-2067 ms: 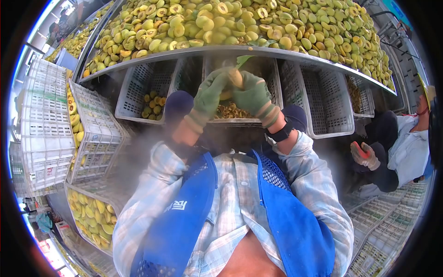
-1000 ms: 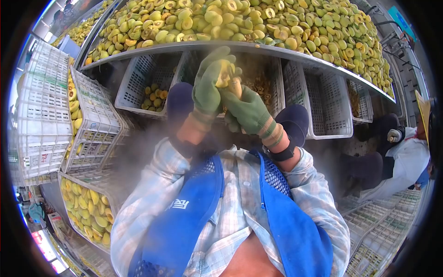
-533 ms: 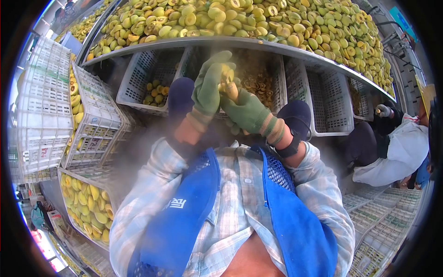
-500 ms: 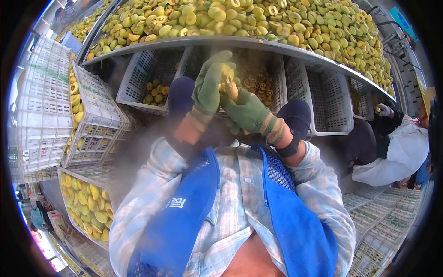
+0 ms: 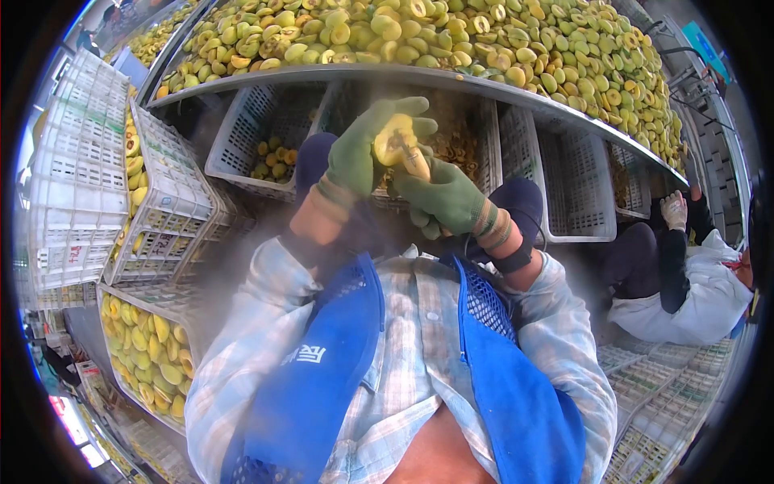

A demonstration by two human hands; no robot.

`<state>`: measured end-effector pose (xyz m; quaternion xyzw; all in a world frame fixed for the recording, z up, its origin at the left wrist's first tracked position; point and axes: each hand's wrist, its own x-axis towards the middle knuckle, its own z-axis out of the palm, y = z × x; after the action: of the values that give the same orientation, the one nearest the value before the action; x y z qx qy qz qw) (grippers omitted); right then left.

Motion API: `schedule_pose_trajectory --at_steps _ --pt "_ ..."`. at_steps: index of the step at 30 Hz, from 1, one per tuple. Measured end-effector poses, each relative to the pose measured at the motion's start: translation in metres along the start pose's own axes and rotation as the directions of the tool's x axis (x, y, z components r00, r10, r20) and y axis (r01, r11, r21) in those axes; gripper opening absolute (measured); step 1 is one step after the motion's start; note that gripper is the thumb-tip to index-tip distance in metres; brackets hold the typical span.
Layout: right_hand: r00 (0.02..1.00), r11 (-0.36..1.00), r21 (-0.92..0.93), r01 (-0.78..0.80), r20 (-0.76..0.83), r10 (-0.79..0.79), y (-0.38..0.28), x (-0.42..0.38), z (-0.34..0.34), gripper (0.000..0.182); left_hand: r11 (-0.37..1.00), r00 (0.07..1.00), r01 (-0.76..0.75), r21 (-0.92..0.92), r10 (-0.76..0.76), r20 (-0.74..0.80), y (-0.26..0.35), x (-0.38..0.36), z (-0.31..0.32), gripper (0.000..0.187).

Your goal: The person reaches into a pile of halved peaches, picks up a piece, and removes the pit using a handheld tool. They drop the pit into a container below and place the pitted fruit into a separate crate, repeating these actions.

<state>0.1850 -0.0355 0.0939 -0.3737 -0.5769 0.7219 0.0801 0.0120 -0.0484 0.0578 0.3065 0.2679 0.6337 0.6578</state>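
My left hand [image 5: 359, 153], in a green knit glove, holds a halved yellow-green fruit [image 5: 393, 139] that looks like a peach or apricot. Its fingers stretch out behind the fruit, and the cut face is turned towards my right hand. My right hand [image 5: 439, 194], gloved the same way, is closed round a tool with a light wooden handle [image 5: 416, 164]. The tool's narrow end meets the middle of the cut fruit; its exact tip shape is too small to make out. Both hands are above a crate of brownish pits and scraps [image 5: 458, 149].
A metal-edged table [image 5: 322, 74] heaped with halved fruit runs across the front. Beneath it stand plastic crates, one holding some fruit [image 5: 274, 159]. Stacked white crates [image 5: 76, 177] and a fruit-filled crate [image 5: 149, 355] are on the left. A co-worker [image 5: 677, 274] sits at the right.
My left hand has opened its fingers wider and turned the fruit so its cut face shows. My right hand and the tool have shifted slightly right and down. The co-worker's gloved hand has moved.
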Motion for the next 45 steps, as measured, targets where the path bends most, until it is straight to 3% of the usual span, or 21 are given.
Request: schedule_pose_trajectory --at_steps 3,4,10,13,16,19,22,26,29,32,35,38,40,45 --pt "1.000 1.000 0.024 -0.011 0.022 0.011 0.005 0.006 0.006 0.031 0.994 0.997 -0.055 0.093 0.059 -0.043 -0.007 -0.002 -0.009 0.056" --pt "0.998 0.998 0.065 -0.027 0.050 0.024 0.004 0.006 0.006 0.030 0.985 0.989 -0.054 0.164 0.076 -0.129 -0.008 -0.003 -0.008 0.056" --pt "0.981 0.967 0.234 -0.098 0.187 0.055 0.000 0.003 0.009 0.030 0.878 0.919 -0.268 0.396 0.357 -0.169 -0.020 -0.004 -0.006 0.059" --pt "0.987 0.969 0.236 -0.075 0.154 0.039 0.008 0.008 0.012 0.030 0.998 1.000 0.016 0.065 -0.016 -0.001 -0.012 -0.003 -0.024 0.058" --pt "0.982 0.952 0.287 -0.108 0.179 0.057 0.008 0.007 0.011 0.031 0.995 0.994 0.093 0.026 -0.095 0.048 -0.013 0.001 -0.034 0.058" --pt "0.960 0.899 0.419 -0.126 0.278 0.005 0.005 0.007 0.003 0.032 0.992 0.995 0.092 0.082 -0.089 -0.037 -0.005 0.008 -0.016 0.059" --pt "0.906 0.775 0.606 -0.177 0.408 -0.112 0.013 0.014 -0.004 0.032 0.978 0.995 -0.037 0.207 0.018 0.096 -0.004 0.010 -0.025 0.053" --pt "0.905 0.794 0.584 -0.170 0.411 -0.108 0.021 0.018 0.000 0.036 0.995 0.998 -0.044 0.088 0.047 -0.030 -0.012 -0.002 -0.022 0.042" --pt "0.775 0.567 0.740 -0.363 0.577 -0.257 0.032 0.038 -0.007 0.040 0.992 0.997 -0.072 0.101 0.075 -0.032 -0.019 0.006 -0.033 0.040" --pt "0.583 0.388 0.769 -0.509 0.639 -0.501 0.043 0.059 -0.008 0.045 0.988 0.986 -0.144 0.061 0.148 -0.074 -0.022 0.016 -0.030 0.034" --pt "0.640 0.199 0.832 -0.518 0.531 -0.555 0.038 0.067 -0.002 0.048 0.976 0.971 -0.190 0.108 0.203 -0.124 -0.029 0.034 -0.033 0.034" --pt "0.608 0.098 0.839 -0.535 0.463 -0.645 0.033 0.086 -0.003 0.048 0.982 0.935 -0.190 0.004 0.182 -0.305 -0.026 0.048 -0.016 0.033" --pt "0.609 0.037 0.840 -0.541 0.422 -0.671 0.025 0.092 -0.006 0.049 0.977 0.926 -0.190 0.091 0.210 -0.314 -0.023 0.059 -0.013 0.038" --pt "0.568 0.027 0.844 -0.536 0.384 -0.728 0.017 0.112 -0.026 0.051 0.946 0.900 -0.277 0.166 0.316 -0.299 -0.031 0.095 -0.027 0.034"
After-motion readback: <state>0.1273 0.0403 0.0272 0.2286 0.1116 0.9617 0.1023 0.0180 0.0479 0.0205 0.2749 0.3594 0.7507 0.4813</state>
